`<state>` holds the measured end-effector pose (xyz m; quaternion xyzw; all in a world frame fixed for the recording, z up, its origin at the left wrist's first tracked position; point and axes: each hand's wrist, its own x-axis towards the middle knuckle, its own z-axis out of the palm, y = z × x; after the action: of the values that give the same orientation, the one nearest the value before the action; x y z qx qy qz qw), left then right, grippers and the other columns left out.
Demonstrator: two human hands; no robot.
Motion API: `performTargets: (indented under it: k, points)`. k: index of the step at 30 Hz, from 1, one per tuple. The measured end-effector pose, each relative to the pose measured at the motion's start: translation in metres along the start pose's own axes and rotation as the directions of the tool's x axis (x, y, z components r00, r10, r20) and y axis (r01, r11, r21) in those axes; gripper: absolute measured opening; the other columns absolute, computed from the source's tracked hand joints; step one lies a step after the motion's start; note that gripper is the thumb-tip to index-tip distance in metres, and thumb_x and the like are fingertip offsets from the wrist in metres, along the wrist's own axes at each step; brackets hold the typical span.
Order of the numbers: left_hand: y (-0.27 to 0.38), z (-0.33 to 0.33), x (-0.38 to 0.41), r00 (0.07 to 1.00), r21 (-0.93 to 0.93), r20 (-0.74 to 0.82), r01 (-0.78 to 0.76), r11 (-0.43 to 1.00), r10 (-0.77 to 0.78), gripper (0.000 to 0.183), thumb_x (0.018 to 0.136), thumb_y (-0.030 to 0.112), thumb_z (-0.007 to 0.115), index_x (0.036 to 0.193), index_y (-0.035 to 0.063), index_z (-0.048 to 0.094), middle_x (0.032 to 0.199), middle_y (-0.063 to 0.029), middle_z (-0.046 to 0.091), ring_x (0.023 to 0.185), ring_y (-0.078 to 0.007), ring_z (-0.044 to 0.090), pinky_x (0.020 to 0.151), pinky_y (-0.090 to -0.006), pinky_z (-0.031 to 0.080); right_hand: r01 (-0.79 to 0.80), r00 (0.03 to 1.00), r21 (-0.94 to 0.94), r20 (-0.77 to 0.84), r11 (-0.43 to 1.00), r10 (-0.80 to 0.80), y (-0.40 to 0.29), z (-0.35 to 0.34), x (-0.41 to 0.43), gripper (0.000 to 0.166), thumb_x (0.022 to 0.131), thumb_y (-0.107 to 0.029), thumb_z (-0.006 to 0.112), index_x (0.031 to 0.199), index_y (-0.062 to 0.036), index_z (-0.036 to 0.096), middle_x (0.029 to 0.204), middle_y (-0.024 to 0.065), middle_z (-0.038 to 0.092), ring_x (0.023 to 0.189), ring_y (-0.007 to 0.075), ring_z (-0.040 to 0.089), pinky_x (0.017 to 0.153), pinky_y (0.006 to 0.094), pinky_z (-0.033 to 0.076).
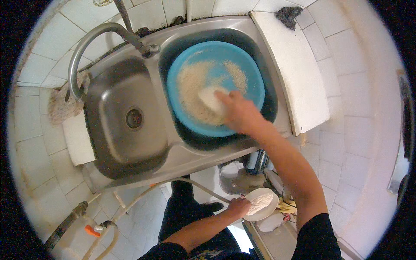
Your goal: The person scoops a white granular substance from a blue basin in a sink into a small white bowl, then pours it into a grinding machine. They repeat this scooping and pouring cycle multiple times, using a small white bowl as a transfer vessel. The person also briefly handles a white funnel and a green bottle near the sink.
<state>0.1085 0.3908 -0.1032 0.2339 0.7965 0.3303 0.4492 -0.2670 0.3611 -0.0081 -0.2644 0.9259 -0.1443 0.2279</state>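
Observation:
A round blue basin (256, 71) sits inside the right bowl of the steel double sink. Pale beige grains (191, 87) are spread over its bottom, with a smaller patch of them to the right. Over the basin reaches my right hand (239, 110), blurred, its fingers at a whitish rounded patch (211, 96). Whether that patch is loose powder or a solid thing, and whether the hand holds it, cannot be told. Below the sink's front edge, my left hand (240, 207) grips the rim of a white dish (273, 198). An off-white powdery or crumbly heap (261, 202) lies in this dish.
A curved steel faucet (92, 31) arches over the left sink bowl (130, 87). White slabs flank the sink at right (292, 71) and left (78, 139). A hose (195, 182) runs along the front; an orange-handled valve (92, 230) is at lower left.

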Motion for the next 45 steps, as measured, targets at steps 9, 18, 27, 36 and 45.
performTargets:
  k: [9, 18, 27, 36, 45]
  points:
    - [0.005, -0.002, -0.008, 1.0, -0.015, -0.005, -0.027, 1.0, 0.027, 0.016, 0.088, 0.015, 0.06, 0.093, 0.0072, 0.073, 0.097, -0.013, 0.074, 0.091, -0.0312, 0.074, 0.075, -0.051, 0.058, -0.026, 0.977, -0.213, -0.214, 0.977, -0.021, 0.032, -0.035, 0.041, 0.071, 0.083, -0.006, 0.063, 0.15, -0.0217, 0.044, 0.137, 0.0265, 0.048, 0.098, 0.0446, 0.068, 0.082, 0.0497, 0.059]
    - [-0.001, 0.006, -0.003, 0.997, 0.014, -0.017, -0.081, 0.997, 0.081, 0.016, 0.088, 0.016, 0.061, 0.096, 0.0069, 0.072, 0.098, -0.0147, 0.074, 0.091, -0.0323, 0.073, 0.075, -0.0509, 0.058, -0.044, 0.987, -0.305, -0.16, 0.951, -0.006, 0.017, 0.018, 0.035, 0.065, 0.084, -0.003, 0.061, 0.146, -0.0182, 0.048, 0.126, 0.0242, 0.051, 0.086, 0.0404, 0.068, 0.075, 0.0475, 0.06]
    - [0.001, 0.008, -0.002, 0.996, 0.034, -0.008, -0.084, 0.996, 0.085, 0.016, 0.089, 0.015, 0.059, 0.096, 0.0071, 0.071, 0.098, -0.0128, 0.072, 0.09, -0.0303, 0.073, 0.073, -0.0495, 0.059, -0.204, 0.961, 0.047, -0.181, 0.978, 0.209, 0.017, -0.048, 0.009, 0.083, 0.065, -0.033, 0.084, 0.142, -0.0143, 0.059, 0.12, 0.028, 0.065, 0.107, 0.0402, 0.068, 0.099, 0.0441, 0.053]
    - [0.006, -0.008, -0.004, 0.998, 0.019, 0.038, -0.049, 0.999, 0.049, 0.019, 0.091, 0.016, 0.057, 0.098, 0.0072, 0.072, 0.101, -0.0137, 0.074, 0.093, -0.0301, 0.074, 0.073, -0.0486, 0.059, -0.482, 0.872, 0.248, 0.224, 0.84, 0.435, 0.009, -0.043, 0.053, 0.056, 0.069, -0.052, 0.082, 0.077, 0.003, 0.075, 0.071, 0.0183, 0.073, 0.062, 0.0277, 0.073, 0.068, 0.0395, 0.06]
    - [0.005, -0.002, -0.004, 0.998, -0.03, -0.024, -0.054, 0.998, 0.053, 0.017, 0.089, 0.015, 0.06, 0.093, 0.0062, 0.075, 0.097, -0.0151, 0.076, 0.091, -0.0311, 0.075, 0.074, -0.0499, 0.059, -0.446, 0.803, 0.83, 0.207, 0.335, 0.558, -0.002, -0.006, 0.052, 0.07, 0.074, -0.035, 0.085, 0.121, 0.0108, 0.06, 0.093, 0.0176, 0.072, 0.066, 0.0186, 0.07, 0.059, 0.0307, 0.059]
